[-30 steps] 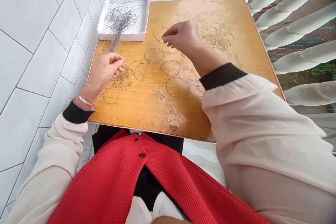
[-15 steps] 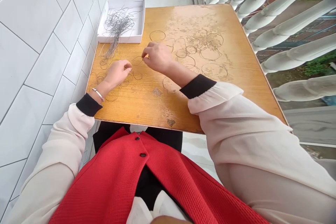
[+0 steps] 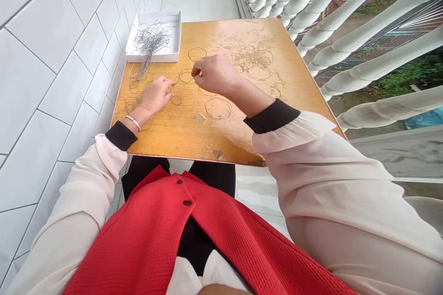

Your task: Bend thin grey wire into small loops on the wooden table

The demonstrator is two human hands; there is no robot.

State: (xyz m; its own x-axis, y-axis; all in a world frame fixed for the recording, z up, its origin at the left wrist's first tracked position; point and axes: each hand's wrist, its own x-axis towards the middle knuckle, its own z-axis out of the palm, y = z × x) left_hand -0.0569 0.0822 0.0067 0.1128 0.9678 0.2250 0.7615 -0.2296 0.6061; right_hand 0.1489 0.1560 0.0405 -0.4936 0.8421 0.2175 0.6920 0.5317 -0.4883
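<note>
My left hand (image 3: 156, 94) rests on the wooden table (image 3: 284, 78) with its fingers pinched on a thin wire ring (image 3: 183, 76). My right hand (image 3: 214, 73) pinches the other side of the same ring with thumb and forefinger. The ring hangs between the two hands just above the tabletop. A tangle of wire loops (image 3: 133, 101) lies under and left of my left hand.
A white shallow box (image 3: 173, 39) holding several straight wires stands at the table's far left corner. Finished wire rings (image 3: 254, 62) lie spread over the far middle. A tiled wall runs along the left, white balusters (image 3: 346, 14) along the right.
My right hand came back from the far middle of the table to the left and met my left hand on a wire ring. The view has tilted up a little.
</note>
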